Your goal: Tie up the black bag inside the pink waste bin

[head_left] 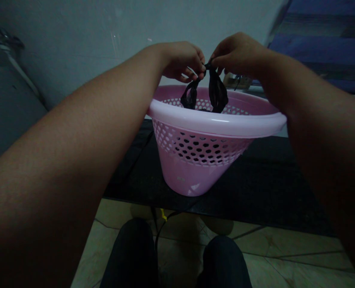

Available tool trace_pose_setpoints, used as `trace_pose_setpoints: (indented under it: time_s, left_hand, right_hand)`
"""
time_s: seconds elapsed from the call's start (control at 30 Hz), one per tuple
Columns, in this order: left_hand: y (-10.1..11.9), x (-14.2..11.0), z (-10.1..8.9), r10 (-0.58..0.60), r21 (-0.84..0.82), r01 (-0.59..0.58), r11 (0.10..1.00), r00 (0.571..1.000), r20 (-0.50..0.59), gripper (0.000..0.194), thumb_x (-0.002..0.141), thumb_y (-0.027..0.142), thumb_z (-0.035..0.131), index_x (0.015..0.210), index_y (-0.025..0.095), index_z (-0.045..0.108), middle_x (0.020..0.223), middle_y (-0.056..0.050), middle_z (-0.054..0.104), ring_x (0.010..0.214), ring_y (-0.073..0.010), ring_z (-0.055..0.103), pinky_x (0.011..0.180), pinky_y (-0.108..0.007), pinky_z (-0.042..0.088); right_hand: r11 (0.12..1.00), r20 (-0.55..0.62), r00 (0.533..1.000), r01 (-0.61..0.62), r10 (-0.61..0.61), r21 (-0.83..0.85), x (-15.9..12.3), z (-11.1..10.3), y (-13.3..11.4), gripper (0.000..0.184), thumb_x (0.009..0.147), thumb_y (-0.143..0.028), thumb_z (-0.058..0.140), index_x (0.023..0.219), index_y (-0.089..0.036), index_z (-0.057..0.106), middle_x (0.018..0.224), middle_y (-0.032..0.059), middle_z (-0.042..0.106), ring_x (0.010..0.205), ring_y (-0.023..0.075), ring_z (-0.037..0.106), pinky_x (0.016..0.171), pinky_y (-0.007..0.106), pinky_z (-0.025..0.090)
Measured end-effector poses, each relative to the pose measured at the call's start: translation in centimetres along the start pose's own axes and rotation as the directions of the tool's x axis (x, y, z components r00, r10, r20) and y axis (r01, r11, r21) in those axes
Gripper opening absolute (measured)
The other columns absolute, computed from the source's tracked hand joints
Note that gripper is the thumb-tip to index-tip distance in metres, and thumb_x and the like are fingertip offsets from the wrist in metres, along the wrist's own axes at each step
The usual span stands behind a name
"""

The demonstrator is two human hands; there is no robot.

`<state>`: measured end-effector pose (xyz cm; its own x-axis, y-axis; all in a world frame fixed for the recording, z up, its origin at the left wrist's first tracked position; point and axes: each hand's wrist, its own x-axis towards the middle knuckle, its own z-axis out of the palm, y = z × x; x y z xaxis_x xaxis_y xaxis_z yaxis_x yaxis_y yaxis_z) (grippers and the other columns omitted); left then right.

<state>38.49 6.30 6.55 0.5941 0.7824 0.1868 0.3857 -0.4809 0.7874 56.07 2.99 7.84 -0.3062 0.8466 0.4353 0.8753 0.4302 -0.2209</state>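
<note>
A pink plastic basket (216, 124) with a band of holes stands on a dark bench. Above its opening, my left hand (187, 63) pinches one side of a knot in a black plastic bag (218, 90). My right hand (235, 54) grips the other side of that knot, its fingers closed close to my left fingertips. Two loops of the bag hang below the knot into the basket. Most of the bag is hidden behind the rim and shows only darkly through the holes. Both forearms pass close over the rim.
The dark bench top (264, 180) runs across in front of my knees (135, 248). A black cord with a yellow piece (163, 215) hangs at its edge. Behind is a pale wall (84, 48), with a striped blue cloth (324, 44) at upper right. Tiled floor (273, 272) lies below.
</note>
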Motion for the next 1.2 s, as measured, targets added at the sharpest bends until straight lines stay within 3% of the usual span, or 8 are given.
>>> trace_pose_setpoints:
  time_s: [0.13, 0.23, 0.43, 0.6, 0.73, 1.0, 1.2]
  left_hand:
    - [0.0, 0.23, -0.04, -0.017, 0.009, 0.017, 1.0, 1.0, -0.006, 0.019, 0.046, 0.022, 0.064, 0.056, 0.037, 0.058, 0.077, 0.008, 0.073, 0.102, -0.0232, 0.055, 0.087, -0.033, 0.042]
    - [-0.16, 0.7, -0.23, -0.042, 0.028, 0.042, 0.999, 0.999, 0.002, 0.017, 0.046, 0.025, 0.063, 0.054, 0.038, 0.058, 0.076, 0.01, 0.072, 0.102, -0.0228, 0.054, 0.083, -0.031, 0.043]
    - [-0.46, 0.91, -0.49, -0.047, 0.018, 0.047, 0.999, 0.998, 0.029, 0.018, 0.047, 0.026, 0.064, 0.058, 0.04, 0.059, 0.072, 0.009, 0.071, 0.097, -0.0221, 0.053, 0.08, -0.032, 0.044]
    - [-0.69, 0.57, -0.36, 0.001, -0.006, -0.001, 1.0, 1.0, 0.019, 0.023, 0.046, 0.021, 0.063, 0.063, 0.037, 0.06, 0.078, 0.003, 0.072, 0.103, -0.0256, 0.054, 0.089, -0.039, 0.04]
    - [-0.54, 0.29, -0.17, -0.025, 0.016, 0.025, 1.0, 1.0, -0.015, 0.02, 0.045, 0.022, 0.062, 0.06, 0.036, 0.06, 0.078, 0.001, 0.073, 0.107, -0.0282, 0.053, 0.088, -0.04, 0.041]
    - [-0.29, 0.17, -0.09, -0.069, 0.117, 0.073, 0.99, 0.997, -0.041, 0.01, 0.048, 0.031, 0.062, 0.055, 0.038, 0.06, 0.071, -0.001, 0.071, 0.108, -0.029, 0.05, 0.085, -0.037, 0.042]
    - [-0.44, 0.56, -0.17, -0.055, 0.063, 0.057, 0.996, 0.998, -0.04, 0.012, 0.053, 0.031, 0.065, 0.057, 0.04, 0.057, 0.07, -0.002, 0.07, 0.114, -0.0319, 0.044, 0.094, -0.039, 0.038]
  right_hand:
    - [0.992, -0.032, 0.999, -0.032, 0.029, -0.126, -0.05, -0.07, -0.09, 0.032, 0.081, -0.021, 0.05, 0.101, -0.003, 0.068, 0.087, 0.0136, 0.065, 0.065, 0.0122, 0.054, 0.068, 0.029, 0.045]
    - [0.991, -0.024, 0.999, -0.05, 0.047, -0.127, -0.17, -0.08, -0.29, 0.033, 0.081, -0.02, 0.05, 0.103, -0.005, 0.068, 0.086, 0.0124, 0.065, 0.061, 0.0091, 0.049, 0.064, 0.025, 0.042]
    - [0.994, -0.01, 1.0, -0.016, 0.015, -0.109, -0.57, 0.01, -0.68, 0.037, 0.082, -0.021, 0.05, 0.112, -0.007, 0.067, 0.084, 0.0115, 0.063, 0.059, 0.0089, 0.048, 0.062, 0.026, 0.04]
    - [0.989, -0.003, 0.999, -0.039, 0.039, -0.143, -0.79, 0.06, -0.93, 0.034, 0.086, -0.022, 0.049, 0.109, -0.005, 0.067, 0.082, 0.0101, 0.061, 0.062, 0.0091, 0.047, 0.069, 0.027, 0.042]
    - [0.99, 0.006, 0.998, -0.057, 0.058, -0.13, -0.75, 0.07, -0.81, 0.032, 0.087, -0.023, 0.049, 0.105, -0.004, 0.067, 0.08, 0.0094, 0.06, 0.063, 0.0099, 0.049, 0.07, 0.028, 0.044]
    - [0.997, 0.018, 1.0, 0.004, -0.003, -0.077, -0.56, 0.0, -0.33, 0.03, 0.085, -0.025, 0.055, 0.103, -0.006, 0.069, 0.077, 0.0078, 0.06, 0.06, 0.0077, 0.046, 0.061, 0.022, 0.039]
    - [0.998, 0.012, 1.0, 0.005, -0.004, -0.062, -0.44, 0.08, -0.2, 0.031, 0.084, -0.023, 0.055, 0.104, -0.004, 0.068, 0.079, 0.0098, 0.06, 0.06, 0.009, 0.047, 0.064, 0.026, 0.041]
